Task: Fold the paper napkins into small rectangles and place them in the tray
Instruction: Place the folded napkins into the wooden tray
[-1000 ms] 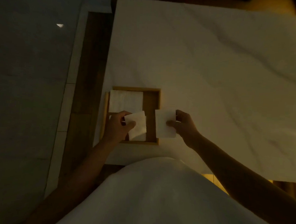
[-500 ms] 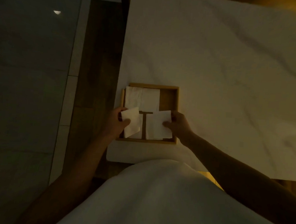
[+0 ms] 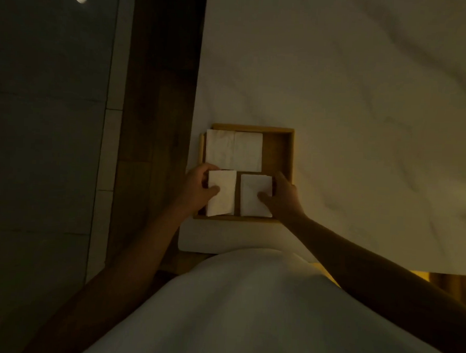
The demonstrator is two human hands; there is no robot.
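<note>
A square wooden tray (image 3: 288,155) sits at the near left corner of the white marble table (image 3: 364,115). Two folded white napkins (image 3: 233,150) lie side by side in its far half. My left hand (image 3: 199,186) pinches a small folded napkin (image 3: 223,193) at its left edge, thumb on top, over the tray's near left part. My right hand (image 3: 282,197) pinches a second folded napkin (image 3: 253,196) at its right edge, thumb on top, low in the tray's near right part. The two napkins stand side by side with a narrow gap.
The table's left edge runs just beside the tray, with a dark wooden strip (image 3: 159,118) and grey floor tiles (image 3: 45,139) beyond it. My white garment (image 3: 246,312) fills the bottom of the view. The scene is dim.
Both hands have moved the folded napkins down into the tray's near half. The right napkin came in from the tray's right edge; the left napkin straightened from a tilt.
</note>
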